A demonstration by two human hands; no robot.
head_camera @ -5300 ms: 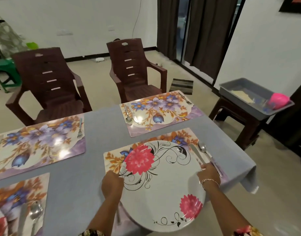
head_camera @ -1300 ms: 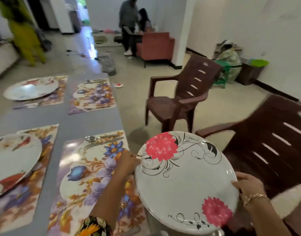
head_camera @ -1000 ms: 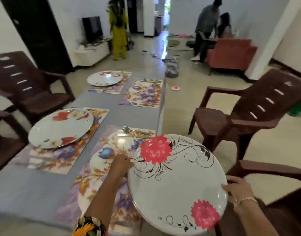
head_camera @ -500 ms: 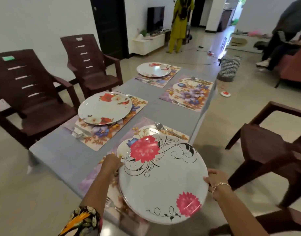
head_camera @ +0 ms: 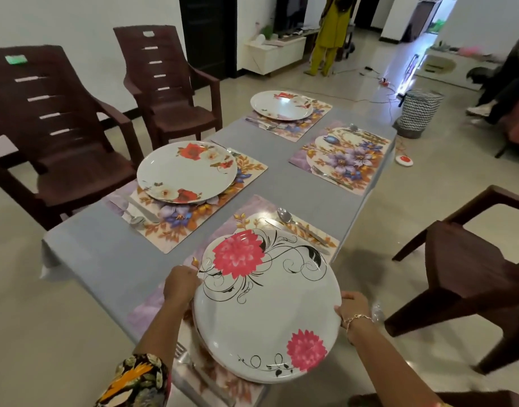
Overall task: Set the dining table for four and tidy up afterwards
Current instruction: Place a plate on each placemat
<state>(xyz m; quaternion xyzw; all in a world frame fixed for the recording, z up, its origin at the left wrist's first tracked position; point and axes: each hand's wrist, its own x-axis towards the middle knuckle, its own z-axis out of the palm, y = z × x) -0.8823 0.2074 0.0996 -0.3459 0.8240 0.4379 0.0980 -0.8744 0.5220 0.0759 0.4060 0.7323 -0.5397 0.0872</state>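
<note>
The left hand [head_camera: 180,286] curls its fingers round the left rim of the plate [head_camera: 267,306], and the right hand [head_camera: 350,305] grips the opposite rim. Between the two sets of fingers, the plate sits over the placemat [head_camera: 152,304]; whether it touches is unclear. A spoon [head_camera: 283,215] lies beyond the fingertips.
</note>
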